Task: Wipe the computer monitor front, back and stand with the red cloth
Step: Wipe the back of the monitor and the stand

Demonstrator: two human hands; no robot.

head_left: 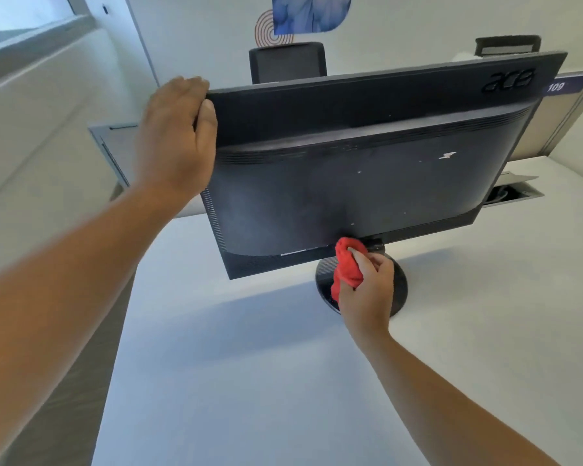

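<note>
A black computer monitor [367, 176] stands on the white desk with its dusty back panel facing me and small white specks on it. My left hand [177, 139] grips the monitor's upper left corner, fingers over the top edge and thumb on the back. My right hand [367, 290] holds a bunched red cloth [345, 265] against the neck where the panel meets the round black stand base [399, 290]. The hand and cloth cover much of the base. The screen side is hidden.
The white desk [249, 381] spreads toward me. An open cable tray [505, 193] lies behind the monitor on the right, a grey flap [115, 153] on the left. Two black office chairs [288, 62] stand beyond a divider labelled 109 [556, 87].
</note>
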